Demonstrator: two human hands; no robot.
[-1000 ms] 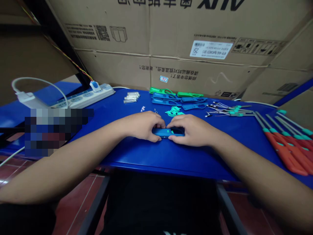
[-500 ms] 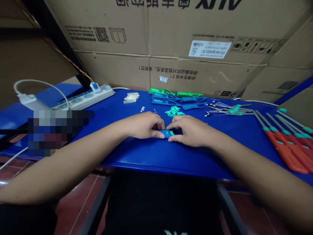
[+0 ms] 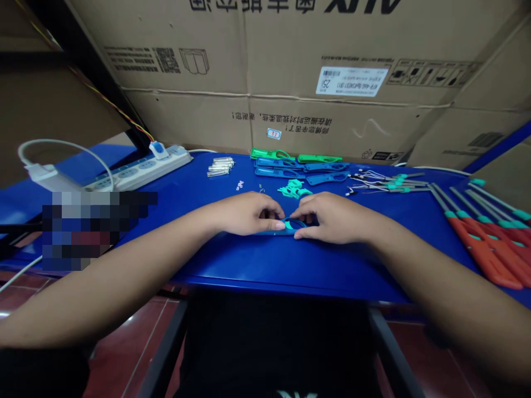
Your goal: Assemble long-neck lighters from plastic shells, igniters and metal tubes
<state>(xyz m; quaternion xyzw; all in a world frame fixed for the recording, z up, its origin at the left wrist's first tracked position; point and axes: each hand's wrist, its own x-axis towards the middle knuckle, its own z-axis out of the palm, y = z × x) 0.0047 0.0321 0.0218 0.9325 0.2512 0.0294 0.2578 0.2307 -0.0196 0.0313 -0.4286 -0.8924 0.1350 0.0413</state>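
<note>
Between my left hand (image 3: 249,214) and my right hand (image 3: 334,218) lies a blue plastic handle piece (image 3: 286,232) with a teal ring (image 3: 294,224) at its top. Both hands grip it from either side, pressing it near the table, and my fingers hide much of it. Just beyond my fingers are small teal plastic parts (image 3: 294,189). Farther back lie blue plastic handles (image 3: 282,167) and bright green ones (image 3: 269,154).
The blue table (image 3: 265,265) ends in a front edge below my forearms. On it are metal cylinders (image 3: 219,166), thin teal-tipped rods (image 3: 390,184), red-handled screwdrivers (image 3: 485,249) and a white power strip (image 3: 141,170). Cardboard boxes (image 3: 290,99) stand behind.
The blue piece has shifted under my fingers, and its teal ring now shows between my hands. My hands have spread slightly apart, and the view has tilted a little.
</note>
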